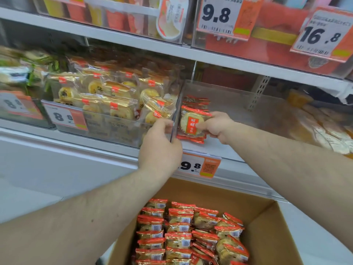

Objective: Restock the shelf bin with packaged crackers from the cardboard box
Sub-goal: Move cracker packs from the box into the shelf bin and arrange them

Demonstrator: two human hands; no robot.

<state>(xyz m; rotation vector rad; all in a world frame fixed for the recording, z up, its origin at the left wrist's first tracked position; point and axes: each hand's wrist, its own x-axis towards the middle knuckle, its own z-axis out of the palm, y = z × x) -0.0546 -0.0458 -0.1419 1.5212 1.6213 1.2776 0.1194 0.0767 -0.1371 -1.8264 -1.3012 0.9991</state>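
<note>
- Shelves (210,56) are filling the top half, white metal, stacked tiers, price tags (219,16) hanging off the upper edge.
- Box (267,236) is sitting low in front, flaps open, brown walls; right half of its floor is showing bare, left half packed.
- Bin (238,104) is sitting on the middle shelf, clear plastic; most of its floor to the right is lying open, only the left front corner is taken.
- Divider (176,115), the clear wall on the bin's left, is separating it from the pastry bin (107,96), which is heaped nearly to its rim.
- Crackers (181,236) are standing in tight rows in the box, red-edged packs, barcodes up.
- Left hand (160,150) is gripping the divider's front edge, fingers curled narrow around it, thumb at the bin side.
- Right hand (217,127) is pinching a pack (193,124) by its right edge, thumb in front, other fingers tucked behind; pack is facing out, upright, just beside the divider.
- More packs (195,101) are stacked behind and under the held one; exact count is unclear.
- Tag (200,166) is hanging under the bin's front lip, partly covered by the left hand.
</note>
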